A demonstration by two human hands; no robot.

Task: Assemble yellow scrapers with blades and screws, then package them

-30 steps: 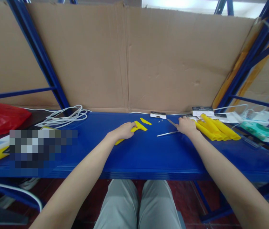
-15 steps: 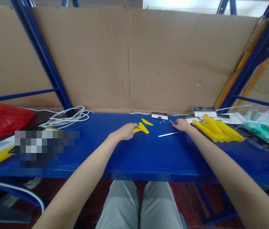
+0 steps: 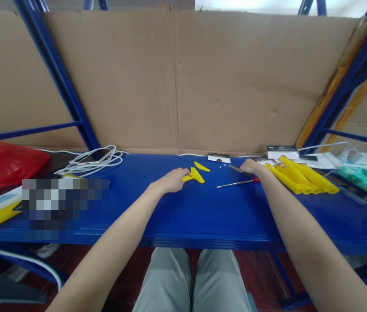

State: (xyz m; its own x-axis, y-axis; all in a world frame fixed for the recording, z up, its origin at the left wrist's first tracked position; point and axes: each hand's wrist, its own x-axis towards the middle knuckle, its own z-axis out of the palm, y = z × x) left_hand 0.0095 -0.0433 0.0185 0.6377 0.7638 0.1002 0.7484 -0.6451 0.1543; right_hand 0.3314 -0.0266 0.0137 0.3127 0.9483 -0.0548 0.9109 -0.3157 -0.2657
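A cardboard panel (image 3: 112, 78) backs the blue bench (image 3: 202, 216) in the head view. The left hand (image 3: 173, 180) closes its fingers around the stem of the yellow T-shaped part (image 3: 196, 175), leaving the head exposed, presumably for access. The left forearm slants inward; the right reaches farther forward. The right hand (image 3: 251, 167) has curled fingers at the end of a flat strip (image 3: 234, 167); whether they pinch it cannot be told. The screwdriver (image 3: 235, 184), yellow wedge (image 3: 202, 167) and small bright pieces (image 3: 222, 165) lie between the hands, apparently spaced for easy pick-up.
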